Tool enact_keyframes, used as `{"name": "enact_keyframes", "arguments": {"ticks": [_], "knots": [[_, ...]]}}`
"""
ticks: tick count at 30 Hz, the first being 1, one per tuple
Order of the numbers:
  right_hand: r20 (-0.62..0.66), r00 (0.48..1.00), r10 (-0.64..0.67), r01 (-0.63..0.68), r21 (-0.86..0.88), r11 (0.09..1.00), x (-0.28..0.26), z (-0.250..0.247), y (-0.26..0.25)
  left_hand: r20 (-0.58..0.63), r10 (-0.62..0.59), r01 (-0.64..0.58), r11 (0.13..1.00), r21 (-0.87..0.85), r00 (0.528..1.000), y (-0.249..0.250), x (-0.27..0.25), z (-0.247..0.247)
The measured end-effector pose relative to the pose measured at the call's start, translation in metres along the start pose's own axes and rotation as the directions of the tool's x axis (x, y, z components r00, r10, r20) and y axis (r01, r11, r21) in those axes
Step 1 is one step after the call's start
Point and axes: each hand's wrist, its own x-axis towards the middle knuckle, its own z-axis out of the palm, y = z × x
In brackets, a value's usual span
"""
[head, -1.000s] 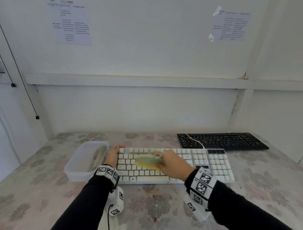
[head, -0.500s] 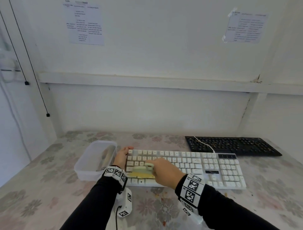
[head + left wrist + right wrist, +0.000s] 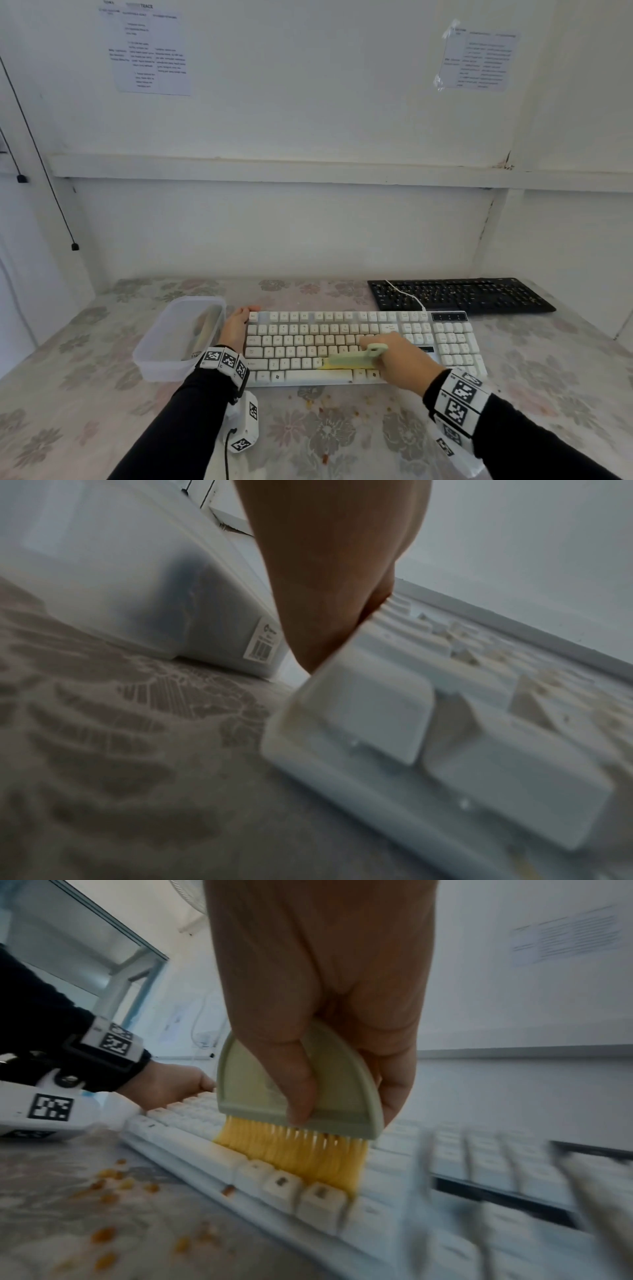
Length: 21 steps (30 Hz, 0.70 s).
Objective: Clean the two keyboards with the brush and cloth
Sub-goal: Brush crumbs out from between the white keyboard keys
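Observation:
A white keyboard (image 3: 342, 330) lies in front of me on the flowered table. My right hand (image 3: 400, 359) grips a pale green brush (image 3: 352, 359) with yellow bristles (image 3: 294, 1153), which press on the bottom key rows near the space bar. My left hand (image 3: 236, 325) holds the keyboard's left end, thumb on the top corner; the left wrist view shows the palm (image 3: 325, 561) against that edge (image 3: 342, 702). A black keyboard (image 3: 459, 294) lies behind at the right, speckled with crumbs. No cloth is clearly visible.
A clear plastic container (image 3: 164, 349) stands just left of my left hand, with something blurred inside. Orange crumbs (image 3: 106, 1177) are scattered on the table in front of the white keyboard. A white cable (image 3: 404, 294) crosses the black keyboard. The wall is close behind.
My right hand swept the brush down to the lower left keys, then right along the bottom rows to the middle. My left hand has stayed at the keyboard's left end.

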Motion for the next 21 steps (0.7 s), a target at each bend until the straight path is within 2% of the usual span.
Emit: {"name": "enact_keyframes", "arguments": {"ticks": [6,13,17,21], "knots": [[-0.002,0.985,0.174,-0.174,0.007,0.985,-0.034,-0.022,0.045,0.007,-0.013,0.013,1.0,-0.008,1.0,-0.005,0.008,0.0],[-0.032,0.928,0.37,-0.37,0.009,0.929,-0.058,-0.033,0.092,-0.003,-0.014,0.014,1.0,0.028,1.0,-0.007,0.013,-0.001],[-0.034,0.875,0.482,-0.483,-0.097,0.87,-0.059,-0.033,0.119,-0.013,-0.023,0.024,0.999,0.045,1.0,-0.007,0.016,-0.004],[-0.078,0.796,0.6,-0.603,-0.184,0.776,-0.063,-0.05,0.124,-0.011,-0.024,0.025,0.997,0.077,1.0,-0.007,0.017,-0.005]]}}
